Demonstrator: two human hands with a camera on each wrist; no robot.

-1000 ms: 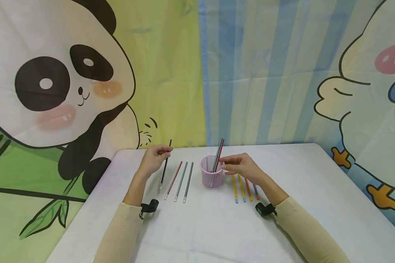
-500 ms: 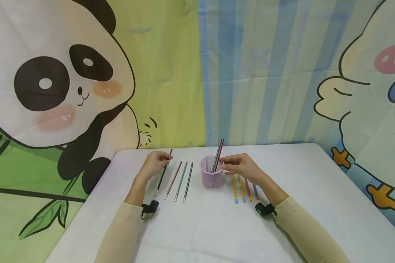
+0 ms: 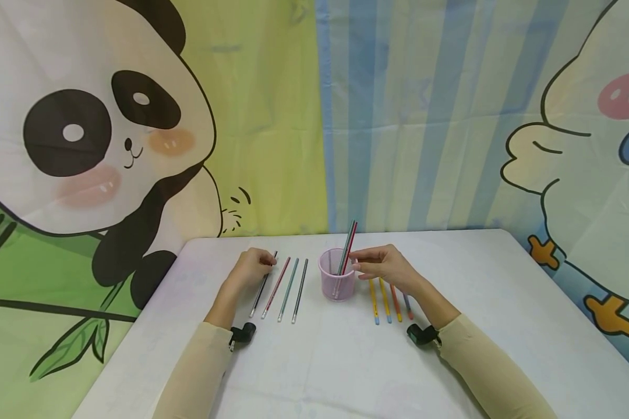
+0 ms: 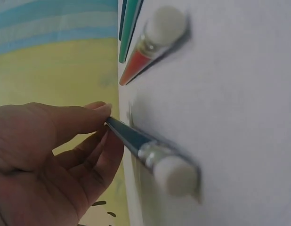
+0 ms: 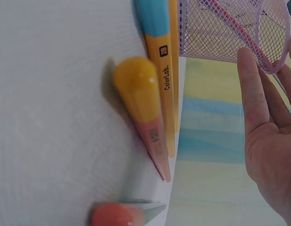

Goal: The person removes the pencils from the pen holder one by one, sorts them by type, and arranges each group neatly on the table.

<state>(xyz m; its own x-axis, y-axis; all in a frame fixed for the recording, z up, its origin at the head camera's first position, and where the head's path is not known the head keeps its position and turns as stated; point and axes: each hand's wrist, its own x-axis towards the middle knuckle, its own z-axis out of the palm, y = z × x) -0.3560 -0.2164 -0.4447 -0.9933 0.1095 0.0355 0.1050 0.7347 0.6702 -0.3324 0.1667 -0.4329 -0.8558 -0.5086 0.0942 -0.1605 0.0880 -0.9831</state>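
Note:
My left hand [image 3: 251, 267] pinches a dark pencil [image 3: 258, 295] near its far end, between thumb and fingers; its white eraser end [image 4: 176, 176] points toward me, low at the table. Beside it lie a red pencil [image 3: 275, 288], a teal pencil [image 3: 288, 290] and another dark pencil [image 3: 300, 291]. A purple mesh pencil cup [image 3: 336, 289] stands upright, with a few pencils [image 3: 350, 244], red and green among them, leaning in it. At its right rim my right hand [image 3: 382, 266] holds the cup between thumb and fingers; part of that grip is hidden.
Right of the cup, partly under my right hand, lie yellow pencils [image 3: 386, 305] with blue ends, an orange-red pencil [image 3: 396, 305] with a yellow end and a blue pencil [image 3: 407, 305] with a red end. Behind the white table [image 3: 314, 361] hangs a cartoon-printed curtain [image 3: 272, 116].
My left hand has lowered the dark pencil from a tilted position to the table, left of the red pencil. The right hand and the cup have stayed where they were.

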